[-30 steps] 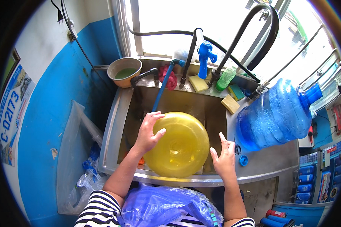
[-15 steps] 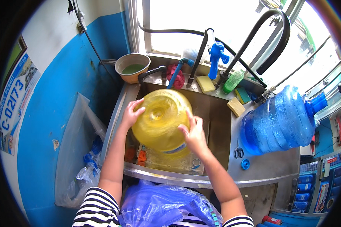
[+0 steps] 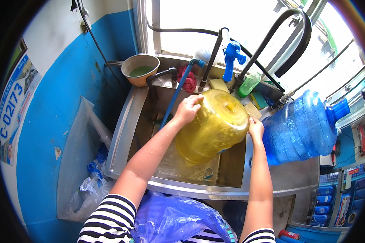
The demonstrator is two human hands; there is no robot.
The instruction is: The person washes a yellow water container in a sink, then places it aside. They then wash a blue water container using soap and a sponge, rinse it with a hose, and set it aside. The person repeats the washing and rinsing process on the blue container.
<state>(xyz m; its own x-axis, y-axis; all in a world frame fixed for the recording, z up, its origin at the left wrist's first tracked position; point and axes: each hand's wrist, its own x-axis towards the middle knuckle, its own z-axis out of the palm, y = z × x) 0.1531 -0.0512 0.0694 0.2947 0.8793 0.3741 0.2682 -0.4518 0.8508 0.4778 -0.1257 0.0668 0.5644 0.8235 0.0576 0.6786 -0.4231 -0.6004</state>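
A translucent yellow water jug (image 3: 215,129) is tilted bottom-up over the steel sink (image 3: 162,186). My left hand (image 3: 187,109) grips its upper left side, fingers curled against the wall. On the opposite side, my right hand (image 3: 255,130) holds the jug near its base edge. The jug's lower end is down in the sink, blurred, and its mouth cannot be made out. A small ring (image 3: 209,173) lies on the wet sink floor beside it.
To the right, a blue water jug (image 3: 298,127) lies on the counter. Along the back stand a bowl of green liquid (image 3: 140,71), a pink cloth (image 3: 189,83), a blue pipe (image 3: 176,95), a blue-handled tap (image 3: 232,58), a black curved spout (image 3: 300,44) and a green bottle (image 3: 249,84).
Both hands have carried the yellow jug right across the sink, with its base now leaning toward the back right. My left forearm now covers the orange things seen earlier in the sink.
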